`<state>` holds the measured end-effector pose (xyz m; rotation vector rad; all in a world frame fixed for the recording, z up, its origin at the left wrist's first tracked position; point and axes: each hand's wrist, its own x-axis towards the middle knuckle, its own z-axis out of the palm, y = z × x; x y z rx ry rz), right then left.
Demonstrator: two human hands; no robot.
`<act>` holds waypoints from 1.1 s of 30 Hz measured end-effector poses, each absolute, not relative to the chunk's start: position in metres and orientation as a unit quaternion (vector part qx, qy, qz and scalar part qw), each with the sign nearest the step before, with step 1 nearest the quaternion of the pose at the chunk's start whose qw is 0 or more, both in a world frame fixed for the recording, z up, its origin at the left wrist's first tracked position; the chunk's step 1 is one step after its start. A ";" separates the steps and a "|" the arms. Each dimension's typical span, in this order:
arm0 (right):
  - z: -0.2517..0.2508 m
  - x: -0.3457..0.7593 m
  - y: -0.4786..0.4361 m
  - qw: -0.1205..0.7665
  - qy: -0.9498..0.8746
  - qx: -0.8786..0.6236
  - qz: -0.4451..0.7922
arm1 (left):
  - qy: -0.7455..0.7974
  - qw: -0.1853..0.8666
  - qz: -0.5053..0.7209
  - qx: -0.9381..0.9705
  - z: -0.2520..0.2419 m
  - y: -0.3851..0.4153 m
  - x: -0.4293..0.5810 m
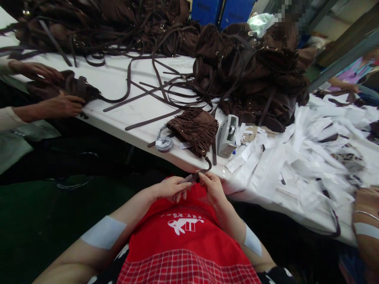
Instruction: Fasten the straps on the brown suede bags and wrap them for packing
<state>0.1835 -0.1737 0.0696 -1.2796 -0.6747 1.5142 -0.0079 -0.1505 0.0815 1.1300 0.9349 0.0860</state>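
Brown and thin, the strap [206,169] is pinched at its end: left hand [172,188] curled closed, right hand [212,185] gripping alongside, wrists low over the lap.

- The strap end [194,178] is largely covered by the fingers of the left hand [171,188] and right hand [211,187]; detail too small to tell.
- The co-worker's hands [59,106]: arms cut off at left edge.
- The brown bag pile [97,23] is cut off at top edge.
- Another forearm [367,228] is cut off at right edge.

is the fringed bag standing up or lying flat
Lying flat: the fringed bag rests on the table, its strap dropping over the edge to the left hand and right hand.
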 end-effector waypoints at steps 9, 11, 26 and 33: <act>0.059 0.188 -0.163 0.472 -0.262 -0.558 0.630 | 0.426 0.760 0.080 0.484 0.080 -0.144 -0.004; 0.058 0.187 -0.163 0.464 -0.298 -0.569 0.610 | 0.426 0.764 0.086 0.476 0.076 -0.143 -0.001; 0.062 0.216 -0.144 0.417 -0.481 -0.670 0.382 | 0.436 0.775 0.128 0.440 0.066 -0.133 0.011; 0.057 0.209 -0.130 0.412 -0.455 -0.641 0.461 | 0.435 0.781 0.141 0.425 0.064 -0.119 0.031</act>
